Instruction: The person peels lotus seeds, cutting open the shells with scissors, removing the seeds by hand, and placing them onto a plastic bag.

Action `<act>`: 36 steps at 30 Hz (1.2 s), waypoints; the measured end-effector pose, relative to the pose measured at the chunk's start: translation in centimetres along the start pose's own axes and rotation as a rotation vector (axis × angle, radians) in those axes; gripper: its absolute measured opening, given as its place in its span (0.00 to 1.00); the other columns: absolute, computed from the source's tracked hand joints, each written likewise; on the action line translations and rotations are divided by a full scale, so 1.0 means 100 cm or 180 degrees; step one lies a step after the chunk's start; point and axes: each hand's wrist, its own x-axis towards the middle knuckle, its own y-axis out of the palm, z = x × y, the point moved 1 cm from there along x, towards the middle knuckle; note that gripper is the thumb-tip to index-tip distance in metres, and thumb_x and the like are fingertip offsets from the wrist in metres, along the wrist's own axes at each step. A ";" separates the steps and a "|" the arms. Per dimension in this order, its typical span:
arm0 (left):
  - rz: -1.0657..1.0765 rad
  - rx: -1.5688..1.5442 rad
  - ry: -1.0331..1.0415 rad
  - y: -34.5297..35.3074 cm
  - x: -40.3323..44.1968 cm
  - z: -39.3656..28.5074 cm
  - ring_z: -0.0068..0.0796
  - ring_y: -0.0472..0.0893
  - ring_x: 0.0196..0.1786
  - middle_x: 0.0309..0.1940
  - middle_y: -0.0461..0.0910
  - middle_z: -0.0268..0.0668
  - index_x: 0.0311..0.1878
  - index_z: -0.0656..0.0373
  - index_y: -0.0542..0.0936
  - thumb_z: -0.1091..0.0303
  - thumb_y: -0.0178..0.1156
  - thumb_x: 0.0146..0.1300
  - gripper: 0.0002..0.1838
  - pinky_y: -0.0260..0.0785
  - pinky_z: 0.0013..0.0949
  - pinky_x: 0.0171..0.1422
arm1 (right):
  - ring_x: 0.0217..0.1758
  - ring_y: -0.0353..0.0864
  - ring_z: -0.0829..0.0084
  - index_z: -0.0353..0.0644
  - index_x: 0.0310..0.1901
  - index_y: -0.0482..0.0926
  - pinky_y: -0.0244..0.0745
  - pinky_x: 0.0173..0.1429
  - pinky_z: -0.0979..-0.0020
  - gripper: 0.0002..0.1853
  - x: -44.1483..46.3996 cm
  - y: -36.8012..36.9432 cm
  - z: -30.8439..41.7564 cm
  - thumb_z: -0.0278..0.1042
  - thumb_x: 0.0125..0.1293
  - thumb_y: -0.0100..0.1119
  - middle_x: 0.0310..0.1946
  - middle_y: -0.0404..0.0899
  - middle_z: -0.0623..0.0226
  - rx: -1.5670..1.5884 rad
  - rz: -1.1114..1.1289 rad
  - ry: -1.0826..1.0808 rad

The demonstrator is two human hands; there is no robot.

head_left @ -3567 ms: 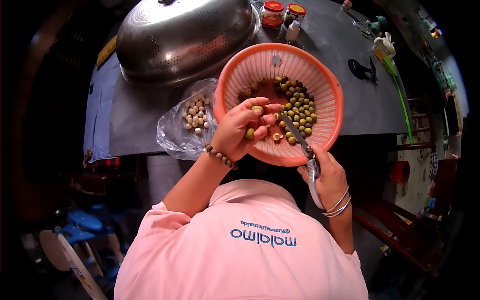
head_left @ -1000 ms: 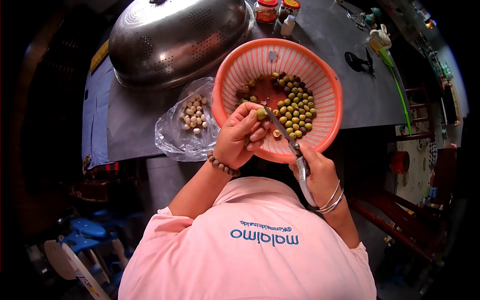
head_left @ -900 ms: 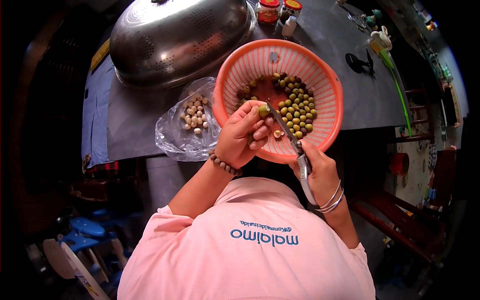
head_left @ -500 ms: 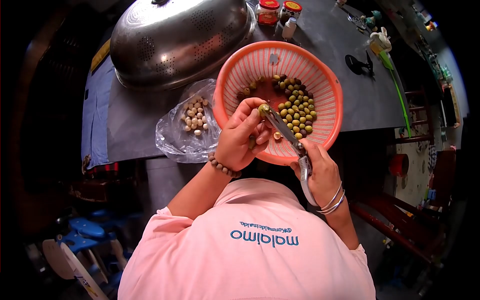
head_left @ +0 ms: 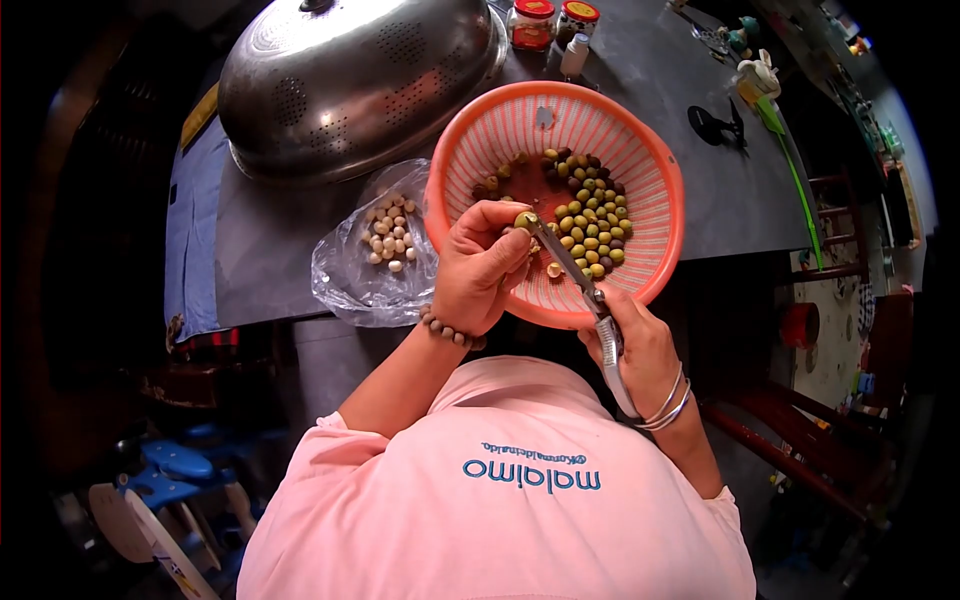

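Observation:
My left hand [head_left: 485,262] pinches a small green nut [head_left: 525,220] between thumb and fingers, over the near left part of a coral plastic basket [head_left: 672,215]. In my right hand [head_left: 638,350] are scissors [head_left: 563,258] with grey handles; their blade tips touch the nut. Many green and brown nuts [head_left: 596,218] lie in the basket, mostly on its right side, with a few at the left. A pale opened piece [head_left: 554,270] rests near the basket's near side. Left of the basket, a clear plastic bag [head_left: 340,268] holds several cream-coloured kernels [head_left: 390,232].
A large perforated metal cover [head_left: 350,90] stands on the grey table [head_left: 265,235] at the back left. Two red-lidded jars [head_left: 530,25] and a small white bottle [head_left: 574,56] are behind the basket. A black stand [head_left: 716,124] and a green stick [head_left: 800,190] lie at the right.
The nut in my left hand has been turned and moved up from between the fingers to the fingertips. The scissors have shifted left, and their tips now meet the nut.

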 end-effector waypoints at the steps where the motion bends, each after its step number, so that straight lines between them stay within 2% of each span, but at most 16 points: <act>1: 0.0032 -0.0052 -0.0023 -0.002 0.000 0.001 0.12 0.64 0.23 0.37 0.76 0.31 0.48 0.61 0.75 0.75 0.56 0.64 0.10 0.57 0.16 0.22 | 0.34 0.79 0.50 0.43 0.54 0.71 0.74 0.35 0.59 0.23 0.001 0.000 0.001 0.28 0.55 0.64 0.32 0.77 0.53 0.0032 0.0014 -0.0024; 3: 0.0065 -0.0105 -0.0048 -0.003 0.000 0.001 0.12 0.64 0.23 0.37 0.76 0.32 0.48 0.61 0.75 0.75 0.56 0.64 0.10 0.57 0.16 0.22 | 0.34 0.80 0.50 0.42 0.54 0.71 0.74 0.36 0.59 0.24 0.001 0.001 0.001 0.27 0.55 0.64 0.32 0.77 0.52 0.0064 0.0028 -0.0046; 5: 0.0017 -0.0173 -0.0114 -0.003 -0.001 0.000 0.12 0.64 0.23 0.38 0.76 0.31 0.48 0.61 0.75 0.74 0.57 0.64 0.10 0.56 0.15 0.22 | 0.27 0.78 0.61 0.39 0.50 0.72 0.73 0.34 0.69 0.23 0.001 0.003 0.001 0.19 0.50 0.64 0.27 0.75 0.58 0.0137 -0.0104 -0.0140; 11: 0.0103 -0.0267 -0.0288 -0.004 0.002 -0.004 0.12 0.64 0.25 0.37 0.75 0.30 0.48 0.60 0.75 0.71 0.56 0.65 0.10 0.55 0.15 0.22 | 0.26 0.78 0.67 0.38 0.53 0.71 0.73 0.33 0.73 0.26 0.000 0.002 0.003 0.19 0.49 0.66 0.26 0.75 0.60 0.0418 0.0030 -0.0039; 12: 0.0104 -0.0271 -0.0285 -0.003 0.002 -0.005 0.12 0.64 0.25 0.37 0.75 0.30 0.48 0.60 0.75 0.71 0.56 0.65 0.10 0.55 0.15 0.22 | 0.26 0.78 0.67 0.38 0.53 0.71 0.73 0.33 0.73 0.26 0.000 0.002 0.003 0.19 0.49 0.66 0.26 0.75 0.60 0.0414 0.0031 -0.0041; 14: -0.0008 -0.0124 -0.0282 -0.003 0.001 -0.006 0.12 0.64 0.25 0.36 0.75 0.30 0.49 0.60 0.73 0.70 0.55 0.66 0.10 0.56 0.15 0.23 | 0.33 0.80 0.54 0.41 0.54 0.71 0.75 0.36 0.63 0.26 0.001 0.001 0.002 0.28 0.52 0.67 0.32 0.77 0.53 0.0533 0.0071 0.0033; 18: -0.0060 0.0071 -0.0128 -0.005 0.001 -0.006 0.12 0.64 0.24 0.35 0.74 0.29 0.49 0.60 0.72 0.69 0.54 0.67 0.10 0.56 0.15 0.23 | 0.34 0.80 0.53 0.42 0.52 0.71 0.75 0.36 0.61 0.24 0.002 0.002 0.002 0.30 0.52 0.67 0.33 0.77 0.54 -0.0095 -0.0192 -0.0110; 23: -0.0192 -0.0276 -0.0286 0.000 -0.001 -0.001 0.13 0.66 0.24 0.33 0.74 0.30 0.49 0.59 0.71 0.69 0.56 0.66 0.11 0.58 0.16 0.24 | 0.33 0.77 0.54 0.44 0.52 0.72 0.73 0.35 0.59 0.24 0.001 0.004 0.001 0.34 0.53 0.66 0.30 0.74 0.56 -0.0657 -0.0435 -0.0198; 26: -0.0188 0.0140 -0.0126 0.003 -0.003 -0.001 0.13 0.67 0.24 0.32 0.75 0.30 0.49 0.60 0.71 0.73 0.58 0.64 0.12 0.59 0.17 0.24 | 0.32 0.76 0.54 0.44 0.52 0.71 0.72 0.34 0.59 0.24 0.001 0.003 -0.002 0.35 0.54 0.66 0.28 0.72 0.57 -0.0752 -0.0435 -0.0169; 29: -0.0204 0.0038 -0.0079 -0.001 -0.002 -0.001 0.10 0.70 0.25 0.35 0.78 0.31 0.46 0.61 0.74 0.76 0.62 0.59 0.13 0.62 0.14 0.26 | 0.32 0.76 0.54 0.44 0.53 0.71 0.72 0.34 0.59 0.24 0.000 0.004 0.000 0.35 0.54 0.65 0.29 0.72 0.57 -0.0739 -0.0401 -0.0192; 36: -0.0482 0.0059 -0.0008 0.001 -0.004 0.000 0.10 0.72 0.25 0.36 0.80 0.33 0.45 0.62 0.75 0.78 0.62 0.58 0.11 0.61 0.13 0.25 | 0.32 0.77 0.53 0.45 0.53 0.71 0.72 0.34 0.59 0.23 0.000 0.004 0.000 0.35 0.56 0.64 0.29 0.72 0.56 -0.0729 -0.0320 -0.0142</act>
